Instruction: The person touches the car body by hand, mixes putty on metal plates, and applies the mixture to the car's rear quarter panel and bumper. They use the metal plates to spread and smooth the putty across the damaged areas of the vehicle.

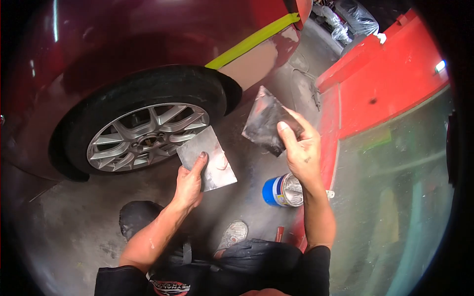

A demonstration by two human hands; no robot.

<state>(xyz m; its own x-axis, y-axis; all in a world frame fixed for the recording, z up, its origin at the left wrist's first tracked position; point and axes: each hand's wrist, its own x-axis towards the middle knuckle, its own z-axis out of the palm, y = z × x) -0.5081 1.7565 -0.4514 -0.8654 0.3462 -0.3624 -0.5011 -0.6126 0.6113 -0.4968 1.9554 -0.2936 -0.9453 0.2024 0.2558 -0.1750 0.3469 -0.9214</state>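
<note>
My left hand is closed on a flat light-grey plate, its thumb across the top face. A dab of pale paste sits near the plate's right edge. Between the thumb and fingers of my right hand is a dark square spreader, smeared with pale residue. The plate and the spreader are apart, both held in the air. Beyond them, a dark red car body carries a strip of yellow-green tape above a pale beige patch.
The car's wheel stands to the left of the plate. A blue-and-white can is on the floor below my right forearm. Along the right lie a red panel and a glass pane. Plastic-wrapped items are at the back.
</note>
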